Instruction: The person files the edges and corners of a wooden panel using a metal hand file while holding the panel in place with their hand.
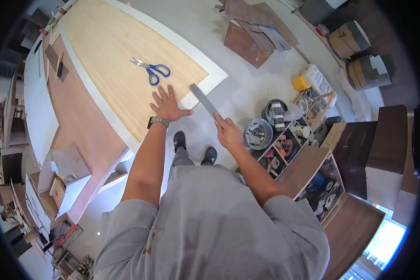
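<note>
My left hand point(168, 105) lies on the pale wood panel point(121, 51) near its white front border, fingers spread and holding nothing. A watch with a metal band point(159, 121) is on that wrist. My right hand point(228, 134) is closed round the near end of a long, flat grey file point(203, 101). The file's far end reaches the panel's white edge, right of my left hand; whether it touches is hard to tell. Just beyond my left fingertips, blue-handled scissors point(152, 71) rest on the panel, blades slightly apart.
A brown board point(74, 98) lies left of the panel. To my right stand a bowl of small parts point(258, 134) and an open tool cabinet point(308, 170). Brown sheet offcuts point(251, 44) lie on the floor beyond, near a yellow container point(301, 83).
</note>
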Available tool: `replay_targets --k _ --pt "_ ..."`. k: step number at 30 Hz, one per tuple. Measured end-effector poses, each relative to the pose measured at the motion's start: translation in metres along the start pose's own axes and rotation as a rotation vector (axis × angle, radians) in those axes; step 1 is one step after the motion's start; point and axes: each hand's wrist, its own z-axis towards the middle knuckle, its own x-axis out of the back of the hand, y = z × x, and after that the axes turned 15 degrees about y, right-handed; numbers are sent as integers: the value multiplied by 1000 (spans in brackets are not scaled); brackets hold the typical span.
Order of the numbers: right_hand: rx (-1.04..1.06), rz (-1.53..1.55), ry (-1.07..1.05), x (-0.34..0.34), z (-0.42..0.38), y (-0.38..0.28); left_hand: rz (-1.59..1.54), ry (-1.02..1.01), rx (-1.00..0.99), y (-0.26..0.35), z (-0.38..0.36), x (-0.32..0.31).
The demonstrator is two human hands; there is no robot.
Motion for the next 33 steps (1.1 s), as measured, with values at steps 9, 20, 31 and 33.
replay_targets --k 9,20,31,33 --pt "-22 2 9 0 35 -8 -4 -20 8 0 -1 -2" --pt "57 -49 126 -14 89 -12 -10 -33 1 -1 -4 -1" --pt "50 18 83 -18 73 -4 13 -33 -1 -2 -4 -6" --pt "35 1 83 -10 77 -7 19 -36 -15 -4 -3 -9"
